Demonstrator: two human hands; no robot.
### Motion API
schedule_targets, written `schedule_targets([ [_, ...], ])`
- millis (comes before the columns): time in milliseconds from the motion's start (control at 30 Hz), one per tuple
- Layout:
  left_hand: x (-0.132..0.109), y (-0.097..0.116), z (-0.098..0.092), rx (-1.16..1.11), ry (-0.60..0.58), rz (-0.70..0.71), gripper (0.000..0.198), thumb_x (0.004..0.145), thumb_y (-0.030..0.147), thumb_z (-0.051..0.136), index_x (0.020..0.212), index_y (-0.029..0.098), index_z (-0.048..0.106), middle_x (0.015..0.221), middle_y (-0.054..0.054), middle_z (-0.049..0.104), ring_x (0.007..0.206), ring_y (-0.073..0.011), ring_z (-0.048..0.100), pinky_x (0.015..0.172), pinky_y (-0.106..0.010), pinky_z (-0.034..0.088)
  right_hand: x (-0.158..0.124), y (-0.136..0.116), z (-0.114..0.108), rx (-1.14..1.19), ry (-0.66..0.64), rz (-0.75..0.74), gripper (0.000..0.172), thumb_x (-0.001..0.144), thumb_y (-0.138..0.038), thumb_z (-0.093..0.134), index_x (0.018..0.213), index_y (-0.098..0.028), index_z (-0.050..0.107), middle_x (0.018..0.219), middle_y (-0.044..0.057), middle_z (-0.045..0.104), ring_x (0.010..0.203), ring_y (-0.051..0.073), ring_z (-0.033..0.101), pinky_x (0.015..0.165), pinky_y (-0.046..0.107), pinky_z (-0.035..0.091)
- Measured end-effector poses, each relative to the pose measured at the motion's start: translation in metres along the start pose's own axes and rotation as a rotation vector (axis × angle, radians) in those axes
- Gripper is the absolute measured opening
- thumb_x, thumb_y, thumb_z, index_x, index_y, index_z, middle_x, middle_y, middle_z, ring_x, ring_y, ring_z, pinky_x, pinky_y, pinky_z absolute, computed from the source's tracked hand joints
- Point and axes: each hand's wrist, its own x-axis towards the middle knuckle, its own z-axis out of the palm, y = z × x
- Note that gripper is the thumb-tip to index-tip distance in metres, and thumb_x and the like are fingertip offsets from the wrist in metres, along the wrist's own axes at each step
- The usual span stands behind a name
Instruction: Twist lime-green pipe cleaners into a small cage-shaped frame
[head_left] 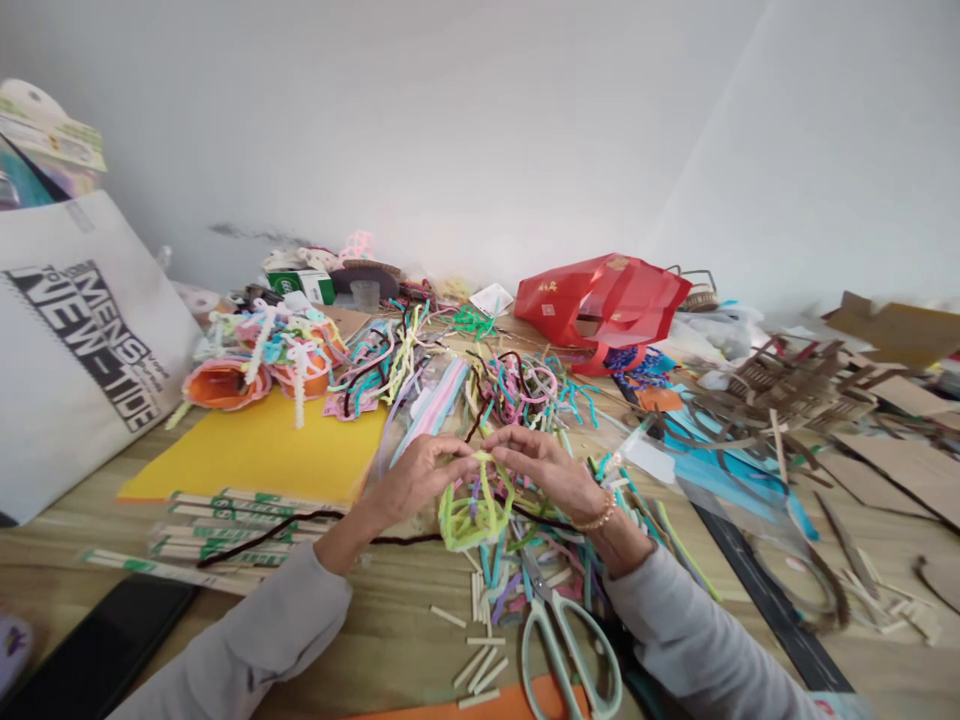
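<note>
A small basket-like frame of yellow-green pipe cleaners hangs just above the table, between my two hands. The fingers of my left hand pinch its top from the left. From the right, my right hand, with a beaded bracelet at the wrist, pinches the same top. A bit of purple shows inside the frame. One dark brown pipe cleaner runs behind the frame and under my left forearm. Below the hands lie cut pipe cleaner pieces and scissors with pale handles.
Yellow card, wrapped chopsticks and a black phone lie left. Behind are pipe cleaner bundles and a red bag. A white bag stands far left; brown cardboard pieces pile up right. Short sticks lie in front.
</note>
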Motion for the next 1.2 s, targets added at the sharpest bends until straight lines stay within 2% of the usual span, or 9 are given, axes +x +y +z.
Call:
schedule_targets([
  [200, 0.001, -0.001, -0.002, -0.011, 0.003, -0.021, 0.032, 0.086, 0.039, 0.051, 0.078, 0.014, 0.070, 0.073, -0.001, 0.069, 0.070, -0.0157, 0.059, 0.069, -0.023, 0.043, 0.001, 0.006, -0.006, -0.109, -0.040, 0.005, 0.037, 0.084, -0.052, 0.055, 0.081, -0.015, 0.059, 0.068, -0.002, 0.053, 0.057, 0.009, 0.045, 0.051, 0.020, 0.036],
  [400, 0.001, -0.001, -0.006, 0.038, -0.054, 0.012, 0.029, 0.085, 0.039, 0.054, 0.082, 0.015, 0.071, 0.080, -0.004, 0.071, 0.078, -0.0176, 0.061, 0.076, -0.025, 0.043, 0.001, 0.005, -0.006, -0.098, 0.006, 0.007, 0.038, 0.081, -0.053, 0.057, 0.078, -0.015, 0.056, 0.065, -0.003, 0.048, 0.055, 0.008, 0.042, 0.049, 0.020, 0.033],
  [600, 0.000, 0.001, -0.003, 0.065, -0.109, 0.030, 0.030, 0.087, 0.039, 0.051, 0.089, 0.017, 0.071, 0.086, -0.004, 0.070, 0.080, -0.0175, 0.060, 0.078, -0.026, 0.043, 0.003, 0.010, -0.005, -0.051, -0.044, 0.002, 0.036, 0.078, -0.050, 0.062, 0.076, -0.015, 0.055, 0.059, -0.005, 0.048, 0.050, 0.007, 0.040, 0.046, 0.020, 0.030],
  [767, 0.000, 0.000, 0.002, 0.043, -0.120, 0.048, 0.037, 0.091, 0.037, 0.043, 0.073, 0.015, 0.068, 0.073, -0.002, 0.066, 0.074, -0.0150, 0.058, 0.075, -0.024, 0.042, 0.004, 0.017, -0.005, -0.014, -0.062, 0.015, 0.035, 0.077, -0.048, 0.065, 0.076, -0.015, 0.056, 0.059, -0.004, 0.050, 0.048, 0.007, 0.043, 0.044, 0.019, 0.030],
  [900, 0.000, 0.003, 0.002, 0.038, -0.124, 0.047, 0.035, 0.091, 0.034, 0.044, 0.073, 0.015, 0.068, 0.072, -0.002, 0.065, 0.073, -0.0145, 0.057, 0.073, -0.023, 0.041, 0.003, 0.013, -0.005, 0.009, -0.084, 0.065, 0.035, 0.077, -0.047, 0.066, 0.084, -0.014, 0.059, 0.061, -0.004, 0.053, 0.048, 0.006, 0.043, 0.043, 0.018, 0.029],
  [1033, 0.000, 0.006, 0.002, 0.051, -0.088, 0.034, 0.029, 0.089, 0.032, 0.048, 0.079, 0.015, 0.069, 0.073, -0.002, 0.066, 0.072, -0.0146, 0.058, 0.072, -0.024, 0.041, 0.001, 0.004, -0.004, 0.007, -0.136, 0.078, 0.035, 0.079, -0.046, 0.064, 0.085, -0.012, 0.062, 0.056, -0.005, 0.048, 0.044, 0.004, 0.036, 0.041, 0.018, 0.026],
  [1200, -0.001, 0.008, 0.006, 0.080, -0.017, 0.012, 0.023, 0.086, 0.029, 0.052, 0.081, 0.016, 0.071, 0.071, -0.001, 0.066, 0.070, -0.0146, 0.059, 0.070, -0.024, 0.042, 0.001, 0.002, -0.004, -0.041, -0.132, 0.084, 0.033, 0.081, -0.045, 0.062, 0.084, -0.012, 0.063, 0.054, -0.005, 0.049, 0.043, 0.004, 0.035, 0.041, 0.018, 0.025],
])
